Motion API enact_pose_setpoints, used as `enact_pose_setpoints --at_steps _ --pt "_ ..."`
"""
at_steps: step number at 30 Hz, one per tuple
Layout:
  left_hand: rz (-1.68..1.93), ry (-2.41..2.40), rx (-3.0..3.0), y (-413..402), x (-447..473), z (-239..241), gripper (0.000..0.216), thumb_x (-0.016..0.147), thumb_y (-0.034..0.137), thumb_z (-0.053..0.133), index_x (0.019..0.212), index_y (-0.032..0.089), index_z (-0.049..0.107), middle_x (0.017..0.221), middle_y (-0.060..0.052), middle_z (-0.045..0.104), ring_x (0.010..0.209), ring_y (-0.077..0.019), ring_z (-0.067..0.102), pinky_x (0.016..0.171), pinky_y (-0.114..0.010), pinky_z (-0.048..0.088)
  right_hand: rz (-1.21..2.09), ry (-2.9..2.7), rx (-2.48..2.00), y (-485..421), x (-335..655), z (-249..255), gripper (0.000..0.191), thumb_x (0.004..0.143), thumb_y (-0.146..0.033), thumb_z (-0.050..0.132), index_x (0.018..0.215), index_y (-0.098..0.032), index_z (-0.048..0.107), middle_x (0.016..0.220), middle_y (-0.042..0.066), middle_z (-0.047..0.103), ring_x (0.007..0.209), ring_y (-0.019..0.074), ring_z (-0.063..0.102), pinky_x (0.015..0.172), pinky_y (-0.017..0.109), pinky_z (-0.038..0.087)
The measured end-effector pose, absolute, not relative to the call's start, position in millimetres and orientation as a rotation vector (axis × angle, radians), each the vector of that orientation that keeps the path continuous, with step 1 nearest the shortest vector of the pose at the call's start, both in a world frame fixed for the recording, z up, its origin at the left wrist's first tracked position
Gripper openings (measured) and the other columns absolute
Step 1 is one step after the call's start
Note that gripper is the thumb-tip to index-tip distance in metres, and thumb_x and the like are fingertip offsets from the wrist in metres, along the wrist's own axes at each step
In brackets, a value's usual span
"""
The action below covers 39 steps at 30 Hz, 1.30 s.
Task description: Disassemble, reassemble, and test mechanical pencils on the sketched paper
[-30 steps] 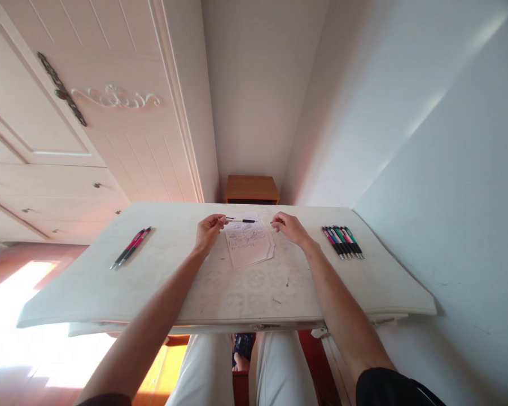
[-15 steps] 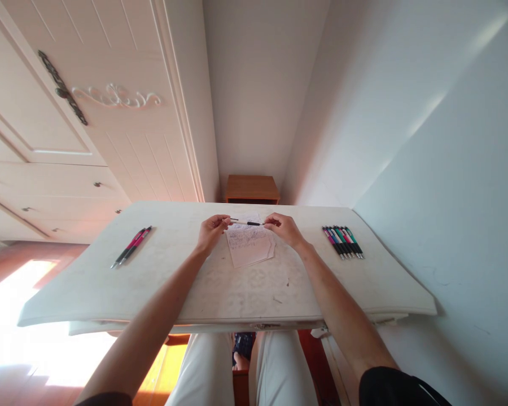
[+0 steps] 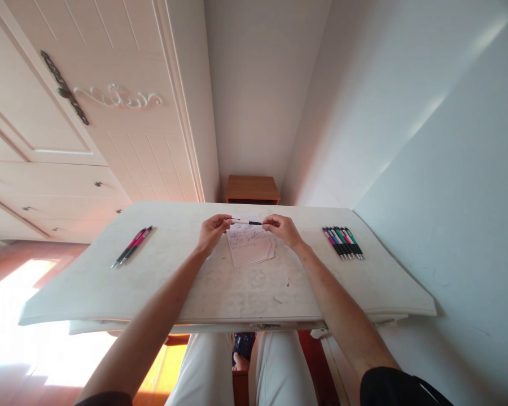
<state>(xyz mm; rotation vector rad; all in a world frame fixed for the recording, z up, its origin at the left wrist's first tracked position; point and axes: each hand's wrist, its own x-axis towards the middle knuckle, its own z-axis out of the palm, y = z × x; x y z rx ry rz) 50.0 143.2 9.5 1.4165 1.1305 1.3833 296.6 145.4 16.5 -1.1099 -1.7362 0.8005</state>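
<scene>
A thin black pen (image 3: 249, 222) is held level above a scribbled sheet of paper (image 3: 250, 247) on the white table (image 3: 220, 282). My left hand (image 3: 213, 231) pinches the pen's left end. My right hand (image 3: 281, 228) pinches its right end. Both hands hover just above the far middle of the table, fingers closed on the pen.
A row of several coloured pens (image 3: 342, 241) lies at the table's right. Two pens, pink and black, (image 3: 132, 246) lie at the left. A wooden stand (image 3: 252, 189) is beyond the table, a white cupboard (image 3: 84, 113) at left, a wall close on the right.
My right hand moved left from beside the paper and took hold of the pen's right end. My left hand kept its grip and barely moved.
</scene>
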Motion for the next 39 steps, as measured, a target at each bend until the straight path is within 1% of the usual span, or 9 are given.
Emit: enact_pose_setpoints --at_steps 7,16,19,23,25,27,30,36,39 --pt "1.411 1.087 1.417 141.4 51.0 11.2 0.037 0.065 0.044 0.076 0.088 0.015 0.069 0.068 -0.002 0.066 0.062 -0.0134 0.057 0.059 -0.027 0.048 0.806 -1.748 -1.093 144.3 294.1 17.0 0.017 0.076 -0.033 0.062 0.082 -0.018 0.064 0.079 0.003 0.067 0.071 0.0156 0.062 0.071 0.028 0.049" --pt "1.376 1.004 1.439 138.4 52.7 10.6 0.028 0.060 0.038 0.080 0.069 0.015 0.067 0.096 -0.011 0.072 0.092 -0.0241 0.065 0.082 -0.037 0.050 0.855 -1.786 -1.122 144.1 287.8 10.7 0.027 0.087 -0.039 0.047 0.073 -0.018 0.058 0.073 0.003 0.065 0.063 0.0137 0.058 0.064 0.027 0.046" --pt "1.354 0.985 1.452 138.6 52.9 10.8 0.032 0.062 0.036 0.079 0.083 0.014 0.067 0.103 -0.011 0.069 0.090 -0.0224 0.064 0.079 -0.035 0.051 0.851 -1.733 -1.123 146.4 286.6 9.3 0.030 0.087 -0.042 0.048 0.072 -0.018 0.057 0.071 0.003 0.063 0.061 0.0136 0.057 0.062 0.026 0.045" --pt "1.436 0.983 1.427 140.8 52.3 10.2 0.057 0.065 0.038 0.078 0.114 0.019 0.057 0.122 -0.011 0.060 0.090 -0.0183 0.062 0.073 -0.030 0.052 0.878 -1.653 -1.101 149.3 287.7 9.8 0.034 0.085 -0.050 0.050 0.073 -0.019 0.057 0.071 0.003 0.063 0.060 0.0137 0.056 0.059 0.026 0.044" --pt "1.452 1.052 1.410 141.3 51.8 10.4 0.052 0.071 0.045 0.072 0.114 0.019 0.057 0.112 -0.009 0.063 0.083 -0.0158 0.062 0.065 -0.026 0.050 0.861 -1.635 -1.098 149.6 288.5 10.3 0.037 0.084 -0.054 0.050 0.072 -0.020 0.056 0.071 0.003 0.063 0.060 0.0139 0.056 0.058 0.026 0.044" --pt "1.402 1.119 1.418 140.5 51.8 11.6 0.042 0.079 0.052 0.061 0.100 0.016 0.063 0.090 -0.007 0.066 0.071 -0.0134 0.059 0.058 -0.023 0.045 0.839 -1.630 -1.100 149.4 288.6 10.1 0.038 0.084 -0.055 0.050 0.072 -0.020 0.056 0.070 0.003 0.062 0.060 0.0139 0.055 0.059 0.026 0.044" --pt "1.302 1.112 1.456 138.1 52.5 13.9 0.048 0.083 0.059 0.053 0.079 0.013 0.066 0.069 -0.005 0.064 0.059 -0.0116 0.052 0.055 -0.024 0.040 0.835 -1.637 -1.102 148.9 287.9 8.7 0.038 0.084 -0.055 0.051 0.072 -0.020 0.057 0.069 0.003 0.062 0.059 0.0139 0.055 0.059 0.027 0.045" --pt "1.273 1.044 1.538 139.7 53.3 11.1 0.032 0.077 0.045 0.064 0.075 0.014 0.067 0.075 -0.005 0.066 0.066 -0.0128 0.055 0.060 -0.024 0.042 0.849 -1.620 -1.117 149.4 286.7 7.3 0.038 0.084 -0.055 0.051 0.073 -0.020 0.057 0.068 0.002 0.060 0.059 0.0137 0.054 0.059 0.027 0.045" --pt "1.299 0.998 1.473 141.1 53.2 9.5 0.025 0.073 0.034 0.067 0.089 0.015 0.066 0.085 -0.005 0.067 0.070 -0.0131 0.057 0.062 -0.024 0.044 0.846 -1.614 -1.138 149.5 287.1 7.9 0.037 0.084 -0.054 0.050 0.072 -0.019 0.057 0.067 0.002 0.060 0.057 0.0134 0.053 0.058 0.026 0.044"
